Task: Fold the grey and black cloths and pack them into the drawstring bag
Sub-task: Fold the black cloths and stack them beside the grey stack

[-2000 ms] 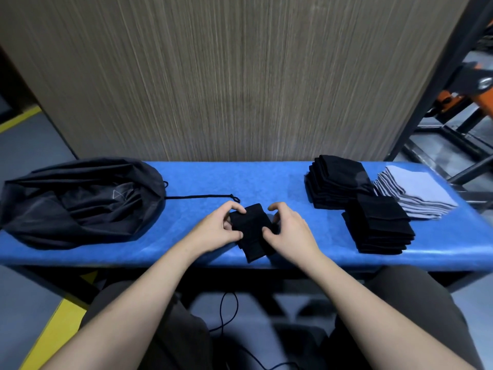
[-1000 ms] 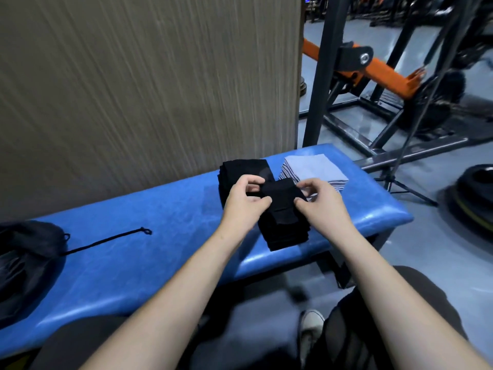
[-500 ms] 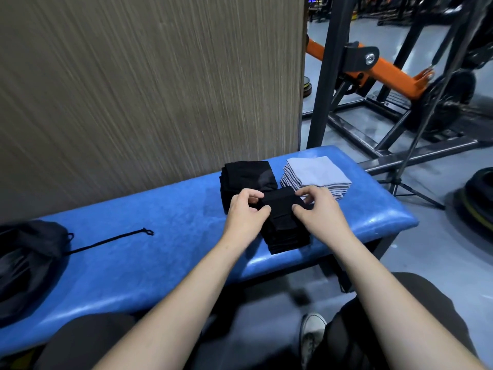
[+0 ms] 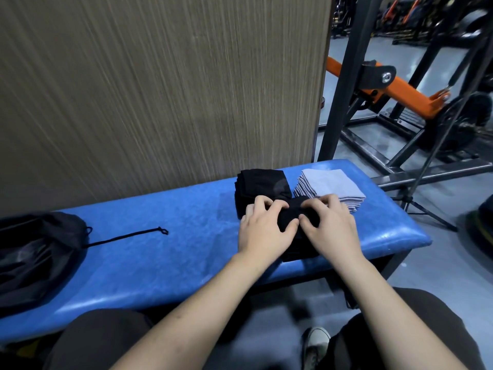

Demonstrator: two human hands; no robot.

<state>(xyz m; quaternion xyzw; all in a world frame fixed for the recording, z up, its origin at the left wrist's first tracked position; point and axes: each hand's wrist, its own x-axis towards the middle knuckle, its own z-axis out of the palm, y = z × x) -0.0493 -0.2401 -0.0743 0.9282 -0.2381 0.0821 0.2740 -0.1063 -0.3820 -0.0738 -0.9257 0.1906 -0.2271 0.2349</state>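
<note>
A near stack of folded black cloths (image 4: 298,251) sits at the front right of the blue bench (image 4: 173,255). My left hand (image 4: 262,232) and my right hand (image 4: 332,229) lie side by side on top of it. Their fingers curl over its far edge and the thumbs meet on the top black cloth (image 4: 293,210). Behind them stand a second black stack (image 4: 262,182) and a stack of folded grey cloths (image 4: 329,184). The black drawstring bag (image 4: 34,255) lies at the bench's left end, its cord (image 4: 128,237) trailing to the right.
A wood-grain panel rises directly behind the bench. To the right stand dark steel gym frames and an orange lever arm (image 4: 400,89), with a tripod leg (image 4: 426,214) near the bench's right end. My knees and a shoe show below the front edge.
I carried the folded black cloth from the bench's middle to the near black stack on the right. Since then my hands have drawn closer together on top of it.
</note>
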